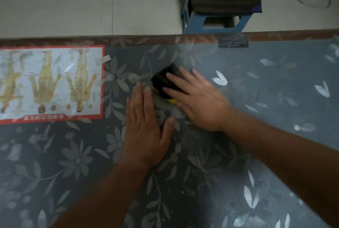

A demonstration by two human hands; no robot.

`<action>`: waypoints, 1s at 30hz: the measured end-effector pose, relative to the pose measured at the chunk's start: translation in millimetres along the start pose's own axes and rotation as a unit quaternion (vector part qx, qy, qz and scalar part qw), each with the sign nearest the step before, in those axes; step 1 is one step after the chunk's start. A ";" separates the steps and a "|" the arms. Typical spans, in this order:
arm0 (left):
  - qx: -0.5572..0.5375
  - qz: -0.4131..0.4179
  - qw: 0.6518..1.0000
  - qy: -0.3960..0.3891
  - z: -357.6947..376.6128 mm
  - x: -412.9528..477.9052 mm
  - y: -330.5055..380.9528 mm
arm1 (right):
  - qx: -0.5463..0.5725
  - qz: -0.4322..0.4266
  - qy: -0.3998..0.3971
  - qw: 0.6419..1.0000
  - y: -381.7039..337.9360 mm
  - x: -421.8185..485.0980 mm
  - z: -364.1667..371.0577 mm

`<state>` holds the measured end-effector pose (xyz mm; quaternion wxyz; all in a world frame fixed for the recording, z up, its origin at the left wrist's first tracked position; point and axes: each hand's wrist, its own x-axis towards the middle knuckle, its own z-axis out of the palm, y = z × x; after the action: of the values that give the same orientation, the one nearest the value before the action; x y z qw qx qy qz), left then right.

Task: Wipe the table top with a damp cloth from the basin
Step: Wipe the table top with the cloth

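Bench [275,99] is filling most of the view, with a floral cover under what looks like a glossy clear sheet. So I'm expecting a slick surface and low drag. Poster [49,82] is lying flat at the far left, apparently under that sheet. Blue stool [216,24] is standing on the floor just past the far edge. Left hand [145,126] is resting palm-down on the bench, fingers [139,95] straight and together, gripping nothing; it's probably bracing. Right hand [198,103] is pressing down on the cloth [163,80], fingers [176,79] spread and nearly straight across its top, pushing rather than pinching. It's motion-blurred, so I'm reading this as mid-stroke. Cloth is sitting near bench centre, just beyond the left fingertips, small and dark, folded into a pad, with a yellow edge showing underneath. Handling call: it's looking soft, light and limp, likely to bunch or slide out under sideways load. A flat palm over the middle is working better than an edge pinch. Basin isn't showing. Can't tell dampness from here.
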<state>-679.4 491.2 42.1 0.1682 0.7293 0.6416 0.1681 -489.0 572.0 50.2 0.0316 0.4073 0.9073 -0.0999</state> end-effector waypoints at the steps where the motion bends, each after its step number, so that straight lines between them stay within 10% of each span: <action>1: 0.008 -0.001 1.000 -0.006 -0.4 -0.2 -0.2 | -0.029 0.016 0.008 0.999 18.5 0.2 -3.4; 5: 0.080 0.004 0.996 -0.048 0.8 3.5 1.3 | 0.028 0.308 0.044 0.950 78.5 38.5 -24.5; 11: 0.119 0.027 0.988 -0.096 -6.9 2.8 -1.2 | -0.011 0.003 -0.025 1.000 16.7 8.4 -7.8; 17: 0.144 -0.076 0.985 -0.066 -34.0 -48.9 -38.5 | 0.036 0.292 0.044 0.955 27.0 61.7 -17.8; 24: 0.157 -0.076 0.980 -0.092 -38.3 -71.5 -62.3 | -0.056 -0.060 -0.027 0.996 -30.6 -1.2 4.4; 28: 0.151 -0.080 0.981 -0.088 -39.2 -72.8 -63.0 | 0.022 0.263 0.032 0.964 17.4 63.9 -14.8; 30: 0.144 -0.078 0.983 -0.081 -38.7 -73.3 -64.3 | 0.016 0.269 0.035 0.962 -13.1 84.4 -13.4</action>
<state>-762.5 427.4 44.6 0.1249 0.7050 0.6981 0.0008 -554.7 628.1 53.7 0.0191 0.6402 0.7629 -0.0882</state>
